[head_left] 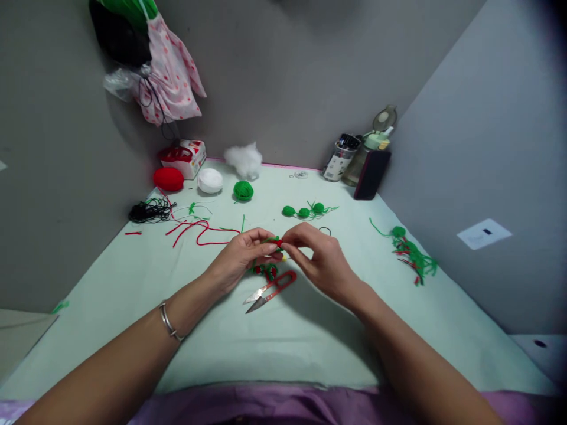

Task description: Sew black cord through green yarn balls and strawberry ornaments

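My left hand [250, 254] is closed around a small red and green yarn piece [278, 242], pinching it between thumb and fingers. My right hand [321, 254] meets it from the other side, thumb and forefinger pressed together at the red part. A thin pale tool with a yellow end [284, 258] shows between the hands; which hand bears it I cannot tell. Just below lie orange-handled thread snips [271, 290], blades toward the lower left. Small red and green crocheted pieces [270, 271] rest beside the snips, partly hidden by my left hand.
Red yarn [168, 178], white yarn [209, 180], green yarn [243, 190] and white stuffing [245, 160] stand at the back. Loose red strands [208, 236] lie left. Green crocheted balls [303, 212] sit behind my hands; yarn scraps [416, 257] lie right. A phone [372, 175] leans at back right.
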`<action>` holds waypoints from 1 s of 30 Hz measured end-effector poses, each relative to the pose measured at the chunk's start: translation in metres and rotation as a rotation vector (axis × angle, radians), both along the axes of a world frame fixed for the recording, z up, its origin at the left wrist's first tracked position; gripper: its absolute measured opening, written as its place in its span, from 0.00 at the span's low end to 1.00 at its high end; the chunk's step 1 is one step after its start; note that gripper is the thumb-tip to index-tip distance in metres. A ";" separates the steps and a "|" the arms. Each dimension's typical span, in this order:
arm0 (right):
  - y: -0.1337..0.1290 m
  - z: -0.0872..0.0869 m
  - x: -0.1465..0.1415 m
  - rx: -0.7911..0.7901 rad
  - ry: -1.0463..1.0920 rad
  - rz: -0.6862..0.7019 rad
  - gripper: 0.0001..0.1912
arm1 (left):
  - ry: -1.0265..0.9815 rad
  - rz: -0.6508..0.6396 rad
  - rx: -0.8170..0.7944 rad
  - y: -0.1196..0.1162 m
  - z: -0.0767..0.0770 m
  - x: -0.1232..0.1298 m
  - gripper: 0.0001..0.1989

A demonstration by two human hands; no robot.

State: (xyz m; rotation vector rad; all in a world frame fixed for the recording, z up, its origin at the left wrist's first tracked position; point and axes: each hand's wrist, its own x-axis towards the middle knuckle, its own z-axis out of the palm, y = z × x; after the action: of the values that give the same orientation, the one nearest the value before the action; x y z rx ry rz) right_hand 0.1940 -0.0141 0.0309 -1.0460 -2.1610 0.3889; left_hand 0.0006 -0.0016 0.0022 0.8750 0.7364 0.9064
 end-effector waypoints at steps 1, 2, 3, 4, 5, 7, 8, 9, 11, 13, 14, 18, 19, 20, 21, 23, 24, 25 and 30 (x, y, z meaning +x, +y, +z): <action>-0.002 -0.003 -0.003 0.045 -0.041 0.006 0.05 | -0.013 0.006 0.004 0.001 -0.001 0.000 0.11; -0.003 -0.005 -0.006 0.088 -0.091 0.008 0.06 | -0.022 0.012 0.005 0.001 -0.003 0.000 0.11; -0.003 -0.008 -0.008 0.125 -0.138 0.008 0.07 | -0.027 0.016 0.004 0.001 -0.004 0.001 0.10; -0.003 -0.010 -0.010 0.150 -0.174 0.004 0.08 | -0.030 0.018 0.003 0.001 -0.004 0.001 0.10; -0.003 -0.011 -0.010 0.164 -0.193 -0.005 0.08 | -0.032 0.016 0.001 0.001 -0.005 0.002 0.10; -0.002 -0.013 -0.009 0.181 -0.205 -0.020 0.09 | -0.032 0.006 -0.002 0.000 -0.004 0.004 0.11; -0.002 -0.013 -0.009 0.190 -0.218 -0.020 0.09 | -0.025 0.004 -0.002 -0.001 -0.004 0.005 0.11; -0.002 -0.014 -0.008 0.203 -0.244 -0.019 0.10 | -0.013 0.010 0.000 -0.001 -0.003 0.005 0.12; -0.004 -0.017 -0.008 0.268 -0.313 -0.030 0.10 | 0.018 0.042 0.009 -0.002 -0.003 0.007 0.13; -0.007 -0.020 -0.008 0.393 -0.355 -0.041 0.11 | 0.041 0.072 0.030 -0.003 -0.003 0.006 0.14; -0.008 -0.022 -0.008 0.468 -0.358 -0.033 0.11 | 0.050 0.075 0.048 -0.003 -0.003 0.006 0.14; -0.009 -0.025 -0.008 0.608 -0.338 0.036 0.13 | 0.113 0.069 0.131 -0.003 -0.003 0.004 0.12; -0.008 -0.024 -0.007 0.605 -0.342 0.022 0.14 | 0.129 0.081 0.143 -0.003 -0.003 0.004 0.11; -0.008 -0.022 -0.008 0.605 -0.348 0.003 0.14 | 0.137 0.098 0.150 -0.003 -0.003 0.004 0.11; -0.008 -0.021 -0.008 0.616 -0.354 -0.008 0.15 | 0.141 0.113 0.156 -0.003 -0.004 0.005 0.11; -0.011 -0.018 -0.012 0.689 -0.342 0.032 0.14 | 0.147 0.147 0.160 -0.001 -0.007 0.006 0.11; -0.014 -0.018 -0.015 0.738 -0.321 0.095 0.13 | 0.147 0.166 0.151 0.000 -0.009 0.007 0.12; -0.017 -0.018 -0.018 0.771 -0.297 0.171 0.12 | 0.146 0.180 0.131 0.001 -0.012 0.007 0.13; -0.029 -0.014 -0.033 0.304 -0.059 0.176 0.10 | 0.132 0.223 0.074 0.008 -0.019 0.003 0.14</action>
State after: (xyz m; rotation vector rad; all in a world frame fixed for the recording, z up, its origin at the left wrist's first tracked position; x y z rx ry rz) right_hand 0.1612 -0.0435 0.0170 -0.7097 -2.2840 0.1034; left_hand 0.0032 0.0059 -0.0170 0.9372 0.9324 1.0863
